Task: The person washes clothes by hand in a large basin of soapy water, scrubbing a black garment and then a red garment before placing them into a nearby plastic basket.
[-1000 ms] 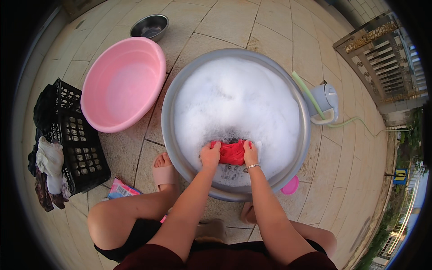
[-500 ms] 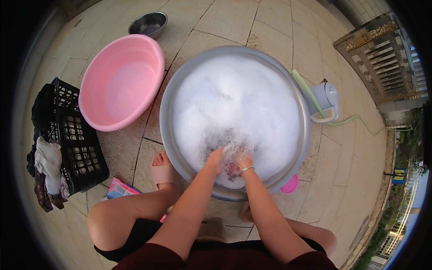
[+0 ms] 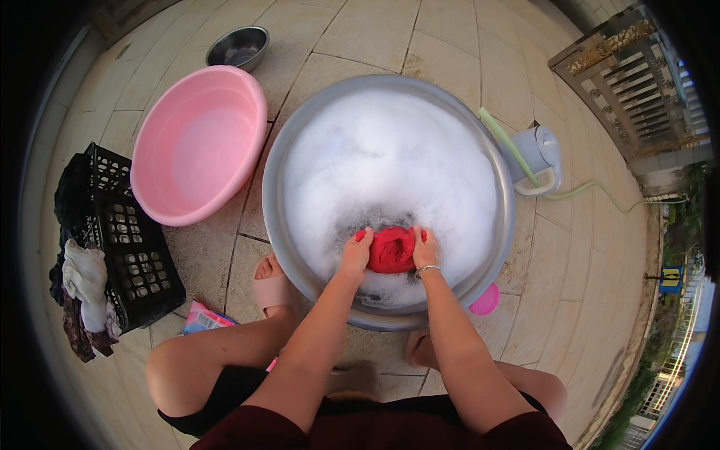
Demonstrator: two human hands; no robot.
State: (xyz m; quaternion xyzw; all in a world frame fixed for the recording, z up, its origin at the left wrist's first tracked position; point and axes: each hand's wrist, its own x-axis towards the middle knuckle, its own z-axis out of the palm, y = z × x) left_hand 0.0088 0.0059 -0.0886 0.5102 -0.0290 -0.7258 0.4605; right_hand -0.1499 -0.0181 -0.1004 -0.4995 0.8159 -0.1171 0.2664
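A wet red cloth garment (image 3: 391,251) is stretched between my two hands, just above the dark water near the front of a large metal basin (image 3: 275,217). Its exact kind I cannot make out. My left hand (image 3: 357,251) grips the garment's left edge, while my right hand (image 3: 427,250), with a silver bracelet at the wrist, holds its right edge. Thick white foam (image 3: 390,157) fills most of the basin around and beyond the cloth.
A pink tub (image 3: 259,135) and a steel bowl (image 3: 238,46) stand at the far left. Clothes (image 3: 86,277) hang over a black plastic crate (image 3: 142,259). Right of the basin are a grey bucket (image 3: 541,150), a green hose (image 3: 510,142) and a pink round thing (image 3: 486,300). A colourful packet (image 3: 206,319) lies by my foot.
Both hands have come up out of the foamy water with the red garment, which was mostly hidden under splashing suds. They are now a little farther apart.
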